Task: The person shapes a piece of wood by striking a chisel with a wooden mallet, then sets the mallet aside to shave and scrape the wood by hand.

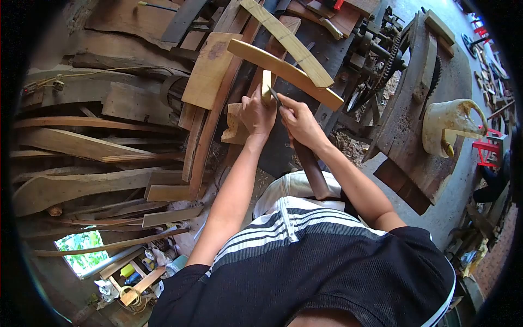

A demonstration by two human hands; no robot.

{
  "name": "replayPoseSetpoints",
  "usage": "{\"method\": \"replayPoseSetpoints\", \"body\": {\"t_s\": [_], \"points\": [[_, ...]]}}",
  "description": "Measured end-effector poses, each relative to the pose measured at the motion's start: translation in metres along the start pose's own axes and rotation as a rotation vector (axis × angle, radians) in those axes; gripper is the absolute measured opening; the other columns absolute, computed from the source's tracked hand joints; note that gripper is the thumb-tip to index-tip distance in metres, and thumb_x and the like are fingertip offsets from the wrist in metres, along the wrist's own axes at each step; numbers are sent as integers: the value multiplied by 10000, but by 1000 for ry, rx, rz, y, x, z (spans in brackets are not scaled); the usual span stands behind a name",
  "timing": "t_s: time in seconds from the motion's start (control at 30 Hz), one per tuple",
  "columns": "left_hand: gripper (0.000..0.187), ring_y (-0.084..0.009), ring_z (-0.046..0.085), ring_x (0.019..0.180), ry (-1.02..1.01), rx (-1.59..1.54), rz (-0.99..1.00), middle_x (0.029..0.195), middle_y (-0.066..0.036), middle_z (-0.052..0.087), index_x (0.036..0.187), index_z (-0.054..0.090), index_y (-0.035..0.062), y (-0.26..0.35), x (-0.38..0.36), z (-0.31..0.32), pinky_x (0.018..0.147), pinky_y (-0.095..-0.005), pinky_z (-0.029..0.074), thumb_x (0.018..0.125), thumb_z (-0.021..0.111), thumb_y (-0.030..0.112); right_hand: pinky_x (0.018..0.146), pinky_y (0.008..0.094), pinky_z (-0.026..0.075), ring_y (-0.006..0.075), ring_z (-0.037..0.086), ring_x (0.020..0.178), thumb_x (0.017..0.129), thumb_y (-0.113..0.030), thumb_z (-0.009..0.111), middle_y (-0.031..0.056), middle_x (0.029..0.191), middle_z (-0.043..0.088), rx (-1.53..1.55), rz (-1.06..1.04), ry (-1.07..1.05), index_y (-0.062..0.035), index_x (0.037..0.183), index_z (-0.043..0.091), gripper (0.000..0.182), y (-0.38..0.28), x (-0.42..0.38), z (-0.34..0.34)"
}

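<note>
My left hand point(257, 115) grips a small pale wooden block point(266, 84) and holds it upright in front of me. My right hand point(299, 121) is closed around a thin dark metal tool point(275, 98), its tip resting against the side of the block. Both hands meet just below two curved wooden pieces point(289, 68) that lie crossed over the pile. Behind my left hand sits another pale offcut point(234, 128).
Planks and curved boards point(98, 147) are stacked to the left. A flat board point(210, 71) leans at the centre top. At the right stands a heavy wooden bench with a toothed wheel point(392, 60) and a dirty plastic jug point(449, 128). Red stools point(487, 147) are at the far right.
</note>
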State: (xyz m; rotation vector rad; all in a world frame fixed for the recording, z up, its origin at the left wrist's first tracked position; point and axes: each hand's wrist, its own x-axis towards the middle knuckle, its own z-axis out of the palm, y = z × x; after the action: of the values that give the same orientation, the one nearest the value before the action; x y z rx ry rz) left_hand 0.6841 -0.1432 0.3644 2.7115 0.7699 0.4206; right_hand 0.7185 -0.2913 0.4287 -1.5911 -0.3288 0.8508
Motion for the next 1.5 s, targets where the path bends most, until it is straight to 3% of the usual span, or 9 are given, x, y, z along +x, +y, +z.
{"method": "replayPoseSetpoints", "body": {"t_s": [0.1, 0.17, 0.73, 0.87, 1.03, 1.23, 1.33, 1.43, 1.5], "points": [[412, -338, 626, 874, 5, -29, 40, 963, -79, 712, 1214, 632, 150, 6, -2, -10, 768, -468, 532, 824, 700, 262, 423, 286, 483, 84, 475, 482, 1022, -185, 437, -20, 631, 451, 44, 12, 43, -87, 1470, 470, 460, 0, 10, 0], [432, -343, 626, 879, -42, -11, 12, 983, -88, 715, 1238, 626, 145, 8, -1, -12, 762, -468, 527, 828, 699, 258, 428, 332, 537, 144, 566, 484, 1006, -162, 443, 42, 607, 525, 16, 6, 39, -31, 1438, 486, 454, -2, -4, 3], [523, -336, 632, 883, -24, -2, -37, 1043, -91, 721, 1267, 629, 126, 3, 2, -1, 771, -462, 536, 773, 744, 251, 460, 346, 547, 167, 588, 493, 977, -158, 432, 92, 657, 587, 44, -13, 59, -67, 1353, 579, 415, 10, 41, -5], [517, -345, 634, 884, 40, -12, 77, 1019, -116, 727, 1274, 627, 100, 6, 0, -7, 779, -459, 531, 793, 737, 257, 477, 357, 561, 170, 618, 514, 977, -160, 430, 122, 686, 621, -18, -77, 53, -72, 1364, 572, 422, 13, 26, -2], [512, -337, 637, 887, 20, -11, 41, 1010, -123, 726, 1277, 630, 104, 3, 0, -2, 787, -452, 532, 807, 729, 281, 425, 338, 545, 169, 592, 491, 976, -153, 422, 90, 660, 582, 91, -17, 47, -36, 1276, 606, 371, 19, 47, -4], [519, -325, 635, 911, 12, -10, -9, 1032, -87, 721, 1284, 626, 128, 4, 2, -4, 792, -457, 533, 801, 734, 283, 502, 382, 547, 187, 625, 525, 977, -160, 413, 135, 693, 623, 16, 11, 64, -78, 1361, 574, 424, 9, 23, 3], [541, -309, 632, 925, -29, 14, -5, 1042, -64, 715, 1294, 619, 144, 10, 0, -9, 793, -469, 530, 790, 743, 295, 489, 372, 544, 188, 615, 516, 965, -139, 425, 102, 655, 601, 29, -93, 62, -31, 1274, 608, 375, 16, 40, -5], [534, -306, 631, 931, -16, 21, 2, 1038, -62, 715, 1288, 622, 148, 3, 0, -2, 794, -468, 528, 790, 744, 300, 517, 374, 545, 191, 618, 516, 961, -138, 425, 107, 645, 603, 29, -8, 93, -8, 1228, 623, 357, 18, 68, -6], [521, -314, 634, 923, 13, 50, 12, 1035, -69, 717, 1278, 625, 142, 3, 1, -3, 793, -466, 528, 790, 736, 284, 399, 300, 514, 102, 511, 466, 984, -158, 428, 11, 636, 500, 5, -37, 68, -47, 1373, 550, 423, 18, 58, -3]]}}
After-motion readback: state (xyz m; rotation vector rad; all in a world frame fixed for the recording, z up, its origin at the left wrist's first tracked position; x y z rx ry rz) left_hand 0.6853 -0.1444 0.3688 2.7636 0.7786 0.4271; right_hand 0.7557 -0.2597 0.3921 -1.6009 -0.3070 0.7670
